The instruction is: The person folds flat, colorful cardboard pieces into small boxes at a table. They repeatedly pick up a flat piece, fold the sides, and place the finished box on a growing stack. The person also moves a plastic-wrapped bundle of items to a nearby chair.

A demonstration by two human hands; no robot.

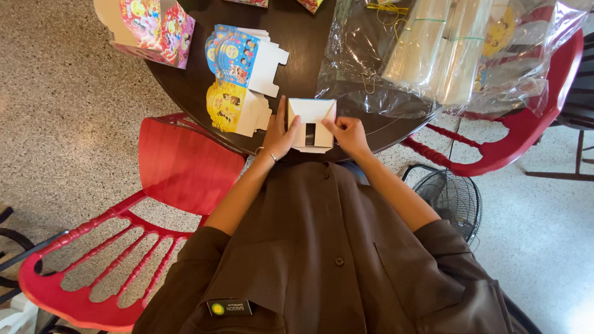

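Right now both hands are working a small white cardboard box (311,124) at the near edge of the round dark table (303,43), just in front of the person's chest. The left hand (279,137) is pressing flat against the box's left wall, fingers stretched upward, while the right hand (349,133) is pinching the right wall and its flap between thumb and fingers. The box is looking light and thin-walled, stiff enough to stand but likely to crease if squeezed mid-panel, so gripping along the folded edges and corners seems safest. Flat printed blanks (238,80) are lying near the table's left edge, with a folded colourful box (154,28) at the far left edge. Clear plastic bags (433,55) are covering the right side.
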